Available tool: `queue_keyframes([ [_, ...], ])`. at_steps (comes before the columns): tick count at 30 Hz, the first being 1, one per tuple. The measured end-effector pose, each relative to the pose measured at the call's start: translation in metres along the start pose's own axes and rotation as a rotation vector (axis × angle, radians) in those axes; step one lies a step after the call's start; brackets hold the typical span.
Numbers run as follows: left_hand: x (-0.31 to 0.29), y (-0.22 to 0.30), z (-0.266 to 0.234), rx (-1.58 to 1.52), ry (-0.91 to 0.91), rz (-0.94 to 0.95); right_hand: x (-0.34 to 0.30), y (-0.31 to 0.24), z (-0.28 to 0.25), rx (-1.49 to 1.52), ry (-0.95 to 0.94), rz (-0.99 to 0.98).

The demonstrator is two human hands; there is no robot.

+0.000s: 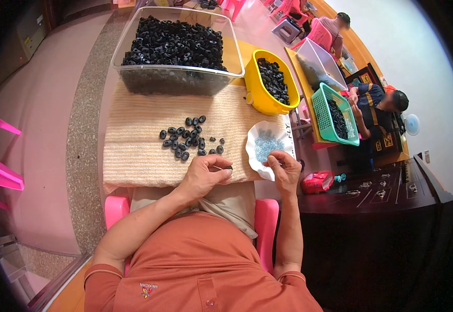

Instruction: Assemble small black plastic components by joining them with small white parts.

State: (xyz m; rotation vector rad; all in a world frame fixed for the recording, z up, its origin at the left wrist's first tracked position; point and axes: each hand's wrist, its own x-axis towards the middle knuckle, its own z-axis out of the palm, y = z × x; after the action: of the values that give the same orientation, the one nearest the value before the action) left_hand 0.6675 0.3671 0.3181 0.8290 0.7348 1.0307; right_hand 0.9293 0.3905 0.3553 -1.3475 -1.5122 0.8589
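Observation:
My left hand (204, 178) is over the near edge of the striped cloth (133, 151), thumb and fingers pinched on a small black oval part (229, 167), mostly hidden by the fingertips. Beyond it, a loose group of black oval parts (180, 139) lies on the cloth, with a few smaller bits at its right. My right hand (287, 170) is at the near right rim of a white scalloped dish (253, 136). Its thumb and forefinger are closed together; anything between them is too small to make out. Tiny pale-blue clear pieces (268, 146) fill the dish's middle.
A big clear bin (169, 82) of black parts stands at the back of the table, beside a yellow tub (260, 96) of similar parts. To the right, a person (380, 104) sits by a green basket (322, 114). A pink stool (0, 158) is far left.

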Motion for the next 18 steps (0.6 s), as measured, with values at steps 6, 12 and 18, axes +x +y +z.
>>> queue_keyframes([
  [6, -0.002, 0.003, 0.001, 0.012, -0.026, 0.0, -0.009, -0.011, 0.014, 0.172, -0.088, 0.022],
  [12, -0.003, 0.005, 0.002, 0.041, -0.056, 0.028, -0.018, -0.026, 0.038, 0.254, -0.174, 0.098],
  [18, -0.005, 0.013, 0.005, 0.035, -0.089, 0.039, -0.022, -0.018, 0.052, 0.328, -0.299, 0.054],
])
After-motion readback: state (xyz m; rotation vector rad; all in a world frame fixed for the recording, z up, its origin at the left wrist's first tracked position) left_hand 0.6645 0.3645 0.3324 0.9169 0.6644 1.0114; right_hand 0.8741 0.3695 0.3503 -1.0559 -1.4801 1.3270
